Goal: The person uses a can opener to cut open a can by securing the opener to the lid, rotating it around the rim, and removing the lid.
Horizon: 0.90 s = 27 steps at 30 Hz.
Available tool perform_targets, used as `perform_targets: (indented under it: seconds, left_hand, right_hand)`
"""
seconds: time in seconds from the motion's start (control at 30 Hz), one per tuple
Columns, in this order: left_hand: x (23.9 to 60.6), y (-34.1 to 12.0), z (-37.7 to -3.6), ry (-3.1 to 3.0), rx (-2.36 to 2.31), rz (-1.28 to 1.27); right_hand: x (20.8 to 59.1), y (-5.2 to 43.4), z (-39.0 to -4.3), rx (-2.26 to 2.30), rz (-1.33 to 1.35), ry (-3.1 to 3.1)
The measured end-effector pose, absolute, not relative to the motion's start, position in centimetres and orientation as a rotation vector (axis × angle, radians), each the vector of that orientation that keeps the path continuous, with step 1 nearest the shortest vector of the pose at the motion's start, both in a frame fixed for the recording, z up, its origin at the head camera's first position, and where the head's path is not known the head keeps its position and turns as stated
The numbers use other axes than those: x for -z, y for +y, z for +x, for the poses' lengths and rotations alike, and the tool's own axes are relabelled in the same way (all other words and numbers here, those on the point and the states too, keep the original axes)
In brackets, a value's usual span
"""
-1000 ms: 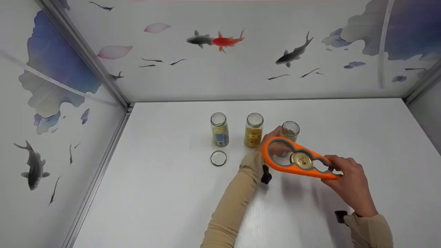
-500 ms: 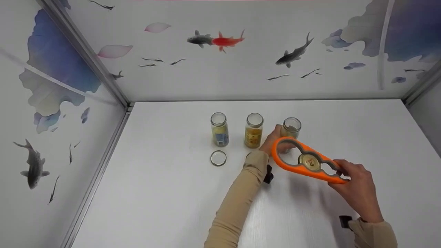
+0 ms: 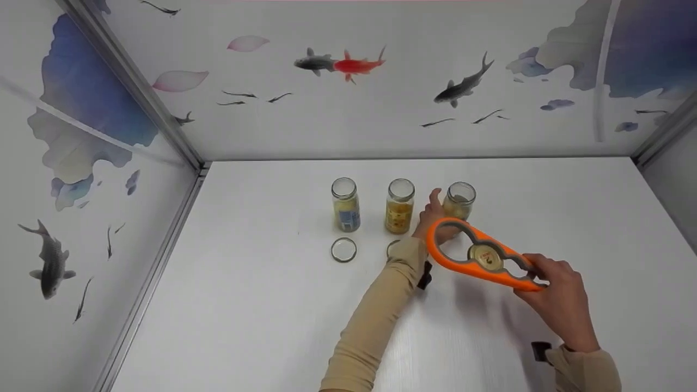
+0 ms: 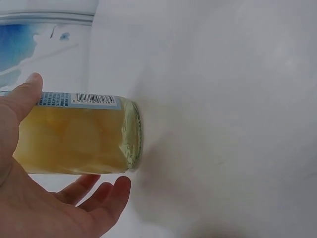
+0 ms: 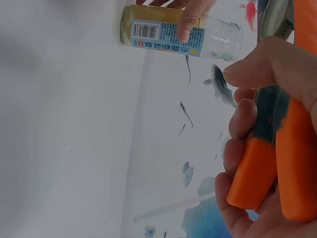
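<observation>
An uncapped glass jar [image 3: 459, 200] of pale yellow contents stands at the right of a row; its blue label shows in the right wrist view. My left hand [image 3: 433, 220] is around it with thumb raised and fingers loosely spread. The left wrist view shows the fingers [image 4: 116, 196] apart from the glass jar [image 4: 79, 134]. In my right hand [image 3: 561, 296] I grip the handles of an orange jar opener [image 3: 457, 264], held above the table. A gold lid [image 3: 485, 256] sits in the opener's grey-lined notch.
Two more uncapped jars, one with a blue label [image 3: 347, 209] and one with yellow contents [image 3: 399, 212], stand to the left. A lid [image 3: 343, 250] lies before the first; another lid [image 3: 391, 249] is partly behind my left sleeve. Printed walls border the white table [image 3: 245, 305].
The right-hand jar has shifted slightly back, and my left hand's fingers have loosened from it. The jar opener with the lid has moved a little right overall.
</observation>
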State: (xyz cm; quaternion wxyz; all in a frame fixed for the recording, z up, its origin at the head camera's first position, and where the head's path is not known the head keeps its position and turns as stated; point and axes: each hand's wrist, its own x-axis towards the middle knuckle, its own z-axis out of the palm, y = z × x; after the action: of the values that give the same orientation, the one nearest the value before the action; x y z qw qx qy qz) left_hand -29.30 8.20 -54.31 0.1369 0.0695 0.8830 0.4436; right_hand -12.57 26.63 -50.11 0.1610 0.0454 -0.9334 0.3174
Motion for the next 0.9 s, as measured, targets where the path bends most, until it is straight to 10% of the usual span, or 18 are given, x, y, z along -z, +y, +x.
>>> perform_targets:
  seconds: [0.9]
  left_hand:
    - [52.9,3.5,-23.9,2.631,-1.495,0.557]
  right_hand:
    - [50.7,25.6,-12.9,-0.941,0.142,-2.671]
